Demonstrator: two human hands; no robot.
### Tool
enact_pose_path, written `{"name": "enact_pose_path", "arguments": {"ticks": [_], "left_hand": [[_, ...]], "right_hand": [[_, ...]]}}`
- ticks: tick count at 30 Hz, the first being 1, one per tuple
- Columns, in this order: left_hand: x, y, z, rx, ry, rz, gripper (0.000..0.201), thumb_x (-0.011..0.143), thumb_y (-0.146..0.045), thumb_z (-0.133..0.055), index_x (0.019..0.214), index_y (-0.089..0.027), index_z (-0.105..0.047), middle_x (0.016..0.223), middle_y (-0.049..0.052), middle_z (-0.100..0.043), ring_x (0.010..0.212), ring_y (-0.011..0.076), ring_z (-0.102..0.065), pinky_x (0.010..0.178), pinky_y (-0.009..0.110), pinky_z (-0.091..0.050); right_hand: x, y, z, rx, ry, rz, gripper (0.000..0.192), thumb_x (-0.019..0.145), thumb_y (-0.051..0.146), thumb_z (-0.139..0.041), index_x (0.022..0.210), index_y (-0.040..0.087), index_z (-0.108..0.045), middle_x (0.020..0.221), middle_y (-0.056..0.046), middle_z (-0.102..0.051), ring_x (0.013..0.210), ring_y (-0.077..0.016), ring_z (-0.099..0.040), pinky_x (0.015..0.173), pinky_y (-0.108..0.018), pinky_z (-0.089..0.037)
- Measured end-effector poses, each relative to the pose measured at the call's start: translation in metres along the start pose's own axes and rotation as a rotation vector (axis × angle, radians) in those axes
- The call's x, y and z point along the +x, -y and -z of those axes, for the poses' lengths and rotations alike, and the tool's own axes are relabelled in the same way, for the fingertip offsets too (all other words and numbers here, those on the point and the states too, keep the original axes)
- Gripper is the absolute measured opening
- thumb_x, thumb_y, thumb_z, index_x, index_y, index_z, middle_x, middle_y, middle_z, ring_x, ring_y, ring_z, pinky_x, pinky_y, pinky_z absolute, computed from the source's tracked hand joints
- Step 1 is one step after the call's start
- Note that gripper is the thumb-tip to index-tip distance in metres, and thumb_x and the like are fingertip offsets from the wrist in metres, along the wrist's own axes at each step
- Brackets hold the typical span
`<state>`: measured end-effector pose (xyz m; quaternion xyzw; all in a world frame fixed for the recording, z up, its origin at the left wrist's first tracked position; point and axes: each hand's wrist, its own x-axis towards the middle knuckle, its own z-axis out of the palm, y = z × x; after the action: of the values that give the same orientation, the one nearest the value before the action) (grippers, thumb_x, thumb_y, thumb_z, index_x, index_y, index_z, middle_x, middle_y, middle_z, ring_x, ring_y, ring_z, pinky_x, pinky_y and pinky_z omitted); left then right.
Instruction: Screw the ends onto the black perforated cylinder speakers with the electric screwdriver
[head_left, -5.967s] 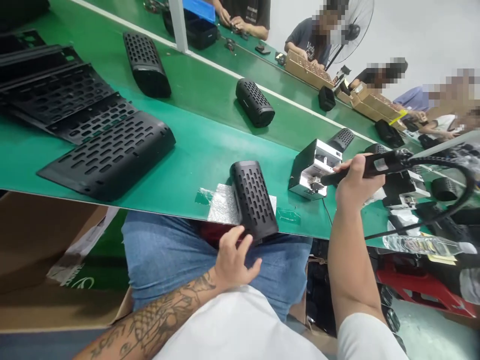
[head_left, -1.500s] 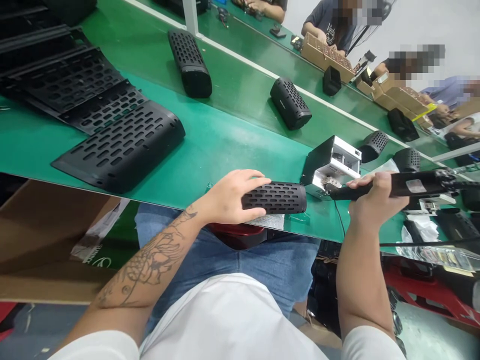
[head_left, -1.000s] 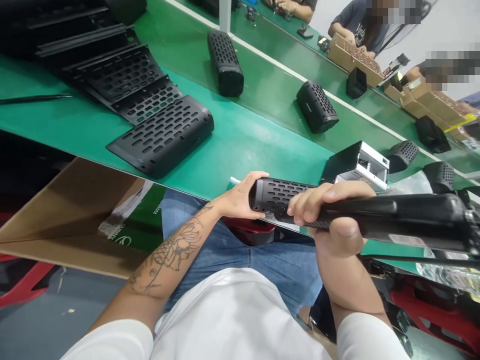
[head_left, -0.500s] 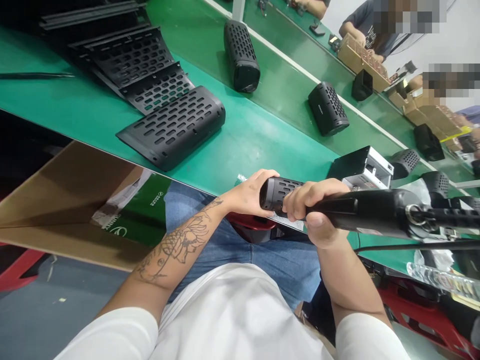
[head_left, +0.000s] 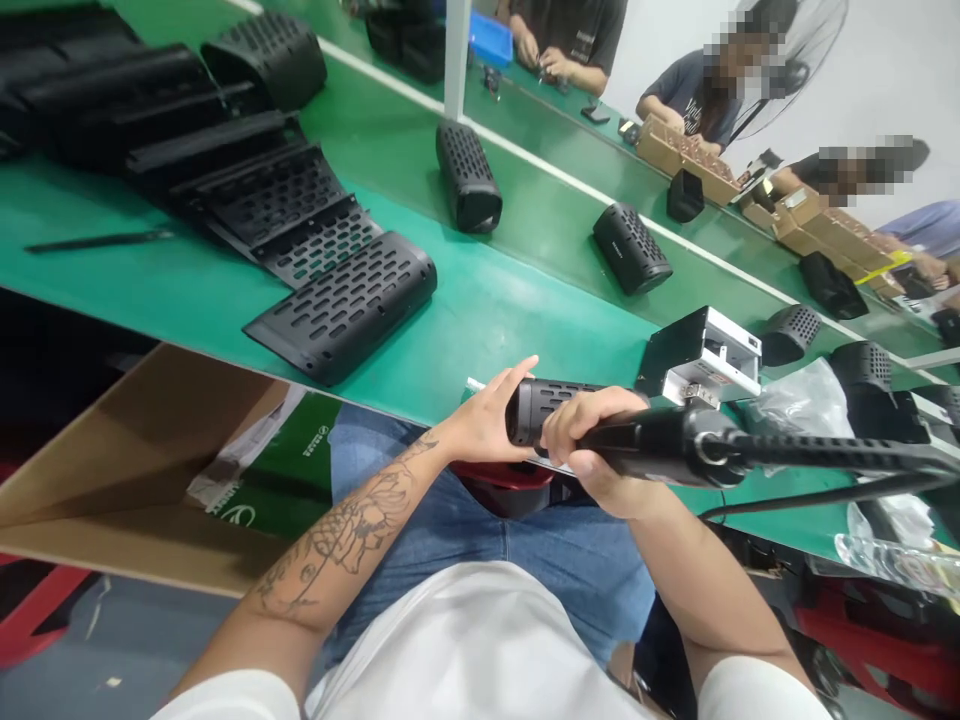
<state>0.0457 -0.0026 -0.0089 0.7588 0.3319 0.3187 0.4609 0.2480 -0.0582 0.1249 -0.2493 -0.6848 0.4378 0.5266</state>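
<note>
Right hand (head_left: 592, 440) grip closed around black screwdriver (head_left: 660, 450), its tip end hidden behind the fingers, pointed at speaker (head_left: 547, 410). Cable runs off right from the tool's back end. Left hand (head_left: 487, 420) is cupped on the speaker's left end, fingers half spread, thumb side out of sight; a loose steadying hold, not a full wrap. Speaker sits at the near edge of the desk (head_left: 465, 320), lying sideways, on a clear plastic sheet just over the lap.

Change: a moment ago the speaker stood lengthwise away from the person with the screwdriver off by the feeder; since then it got turned sideways and the tool swung in across it. Half a second back the left fingers lay curled over the end; now they are lifted straighter. Reads as driving a screw into the speaker's end or side, judged only from the pose; the screw itself can't be seen.

Materials: speaker is a matte black rounded bar, shell punched with rows of oblong slots. Screwdriver is smooth hard plastic, cylindrical. Feeder (head_left: 701, 355) just right of the speaker is a boxy metal unit, black side, silver top. Flat grilles (head_left: 345, 305) overlap toward the left edge, same slot pattern, one edge curled. Finished speakers lie spaced along the green belt (head_left: 555, 210) beyond, and other people work at the far side.
</note>
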Motion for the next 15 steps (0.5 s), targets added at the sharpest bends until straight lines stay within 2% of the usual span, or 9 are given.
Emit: {"name": "enact_pose_path", "arguments": {"ticks": [2,4,6,8,9,10,12,14,15], "left_hand": [[-0.006,-0.003,0.004,0.023,0.025,0.024,0.151,0.073,-0.044,-0.114,0.199,-0.032,-0.032,0.188,0.020,-0.062,0.172,0.0475,-0.069,0.146,0.065,-0.059],[-0.014,-0.006,0.008,0.030,0.013,0.041,0.137,0.071,-0.044,-0.114,0.190,-0.030,-0.048,0.186,0.019,-0.065,0.169,0.0481,-0.071,0.146,0.066,-0.059],[-0.021,-0.007,0.011,0.016,-0.055,0.090,0.118,0.070,-0.043,-0.112,0.177,-0.029,-0.062,0.177,0.017,-0.074,0.163,0.0477,-0.077,0.144,0.066,-0.062],[-0.016,-0.007,0.016,-0.035,-0.152,0.174,0.110,0.071,-0.042,-0.111,0.171,-0.029,-0.066,0.164,0.015,-0.082,0.151,0.0460,-0.084,0.136,0.065,-0.068],[-0.006,-0.008,0.018,-0.073,-0.199,0.214,0.110,0.071,-0.042,-0.111,0.170,-0.029,-0.066,0.159,0.014,-0.084,0.145,0.0449,-0.087,0.131,0.064,-0.071],[0.011,-0.012,0.020,-0.113,-0.251,0.243,0.110,0.071,-0.043,-0.111,0.169,-0.029,-0.065,0.155,0.014,-0.085,0.140,0.0439,-0.089,0.126,0.062,-0.074],[0.066,-0.026,0.018,-0.177,-0.366,0.263,0.109,0.067,-0.044,-0.114,0.163,-0.027,-0.065,0.149,0.014,-0.086,0.136,0.0425,-0.089,0.119,0.059,-0.076],[0.144,-0.050,0.007,-0.185,-0.485,0.260,0.100,0.066,-0.042,-0.117,0.150,-0.025,-0.066,0.145,0.014,-0.085,0.138,0.0408,-0.087,0.121,0.055,-0.074],[0.188,-0.064,-0.004,-0.177,-0.503,0.277,0.091,0.071,-0.041,-0.116,0.146,-0.025,-0.065,0.144,0.014,-0.085,0.139,0.0393,-0.086,0.123,0.054,-0.072]], "right_hand": [[0.004,0.011,0.002,0.042,-0.006,0.025,0.023,0.108,0.043,-0.099,0.118,0.031,-0.083,0.078,0.004,-0.080,0.061,-0.0185,-0.074,0.070,-0.037,-0.071],[0.007,0.032,0.010,0.130,-0.045,0.072,0.026,0.111,0.050,-0.096,0.126,0.033,-0.084,0.078,0.004,-0.079,0.060,-0.0180,-0.073,0.070,-0.036,-0.071],[0.003,0.058,0.023,0.215,-0.104,0.131,0.033,0.112,0.061,-0.092,0.131,0.034,-0.085,0.074,0.006,-0.074,0.054,-0.0160,-0.067,0.067,-0.036,-0.070],[-0.009,0.080,0.040,0.250,-0.180,0.166,0.041,0.113,0.073,-0.087,0.131,0.037,-0.086,0.068,0.009,-0.067,0.046,-0.0131,-0.057,0.064,-0.034,-0.066],[-0.019,0.087,0.049,0.257,-0.240,0.175,0.044,0.112,0.079,-0.084,0.129,0.038,-0.085,0.066,0.011,-0.063,0.043,-0.0117,-0.051,0.061,-0.033,-0.064],[-0.028,0.091,0.058,0.260,-0.304,0.185,0.044,0.113,0.081,-0.082,0.126,0.039,-0.084,0.063,0.012,-0.059,0.041,-0.0107,-0.045,0.058,-0.032,-0.061],[-0.048,0.089,0.074,0.257,-0.422,0.192,0.041,0.113,0.079,-0.082,0.123,0.040,-0.083,0.061,0.014,-0.054,0.039,-0.0103,-0.039,0.055,-0.031,-0.056],[-0.065,0.078,0.088,0.245,-0.447,0.202,0.036,0.113,0.074,-0.084,0.123,0.039,-0.082,0.062,0.013,-0.053,0.040,-0.0111,-0.041,0.054,-0.030,-0.053],[-0.073,0.071,0.095,0.240,-0.428,0.202,0.035,0.113,0.072,-0.083,0.125,0.039,-0.082,0.063,0.012,-0.055,0.042,-0.0118,-0.045,0.054,-0.030,-0.053]]}}
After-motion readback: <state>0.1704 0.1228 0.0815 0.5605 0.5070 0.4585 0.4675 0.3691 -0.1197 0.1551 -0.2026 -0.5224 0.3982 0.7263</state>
